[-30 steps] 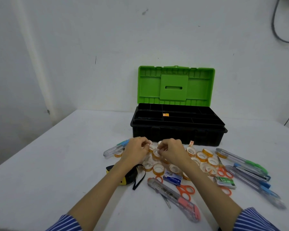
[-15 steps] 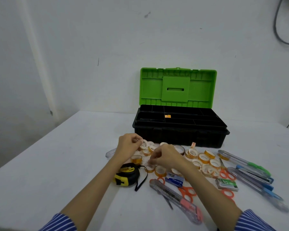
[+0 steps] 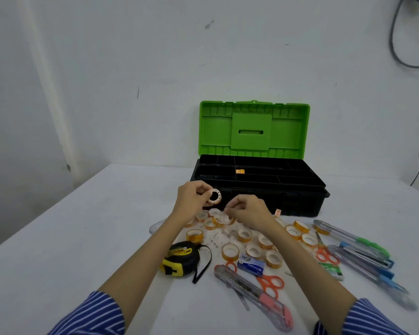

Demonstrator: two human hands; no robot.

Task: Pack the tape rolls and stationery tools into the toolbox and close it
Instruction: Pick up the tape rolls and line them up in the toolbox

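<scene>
A tape roll [image 3: 214,196] is pinched by the left hand [image 3: 191,198]; the right hand [image 3: 248,210], at its 4 o'clock, is curled, contents unclear.

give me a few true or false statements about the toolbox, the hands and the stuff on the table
1. The green lid of the black plastic toolbox stands open. True.
2. The left hand pinches a small white-cored tape roll. True.
3. The yellow and black tape measure lies inside the toolbox. False: it lies on the white table, beside the left forearm.
4. The toolbox tray holds nothing. False: a small orange item sits in a compartment.
5. The right hand grips the orange-handled scissors. False: the scissors lie untouched on the table.
</scene>
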